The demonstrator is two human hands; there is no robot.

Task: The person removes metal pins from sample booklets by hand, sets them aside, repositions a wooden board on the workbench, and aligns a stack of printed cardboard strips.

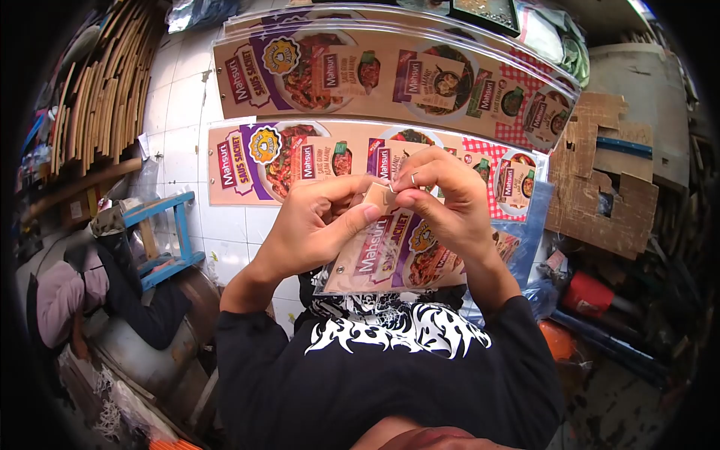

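Note:
A printed plastic-covered banner strip (386, 259), marked "Mahsuri Saus Sachet", is tilted up in front of my chest. My left hand (319, 221) pinches its upper corner between thumb and fingers. At that same corner, the fingertips of my right hand (448, 191) are pressed together on a small, thin, light-coloured piece, too small to name. Something thin and shiny also shows by the right index finger. Beyond my hands, a similar printed strip (240, 169) lies flat on the white tiled surface, partly covered by my fingers.
Farther off lies a stack of similar strips (382, 75). Cardboard sheets (105, 82) stand at the far left, above a blue frame (184, 229) and a seated person (71, 289). Cut cardboard (600, 195) and a red object (587, 294) are at right.

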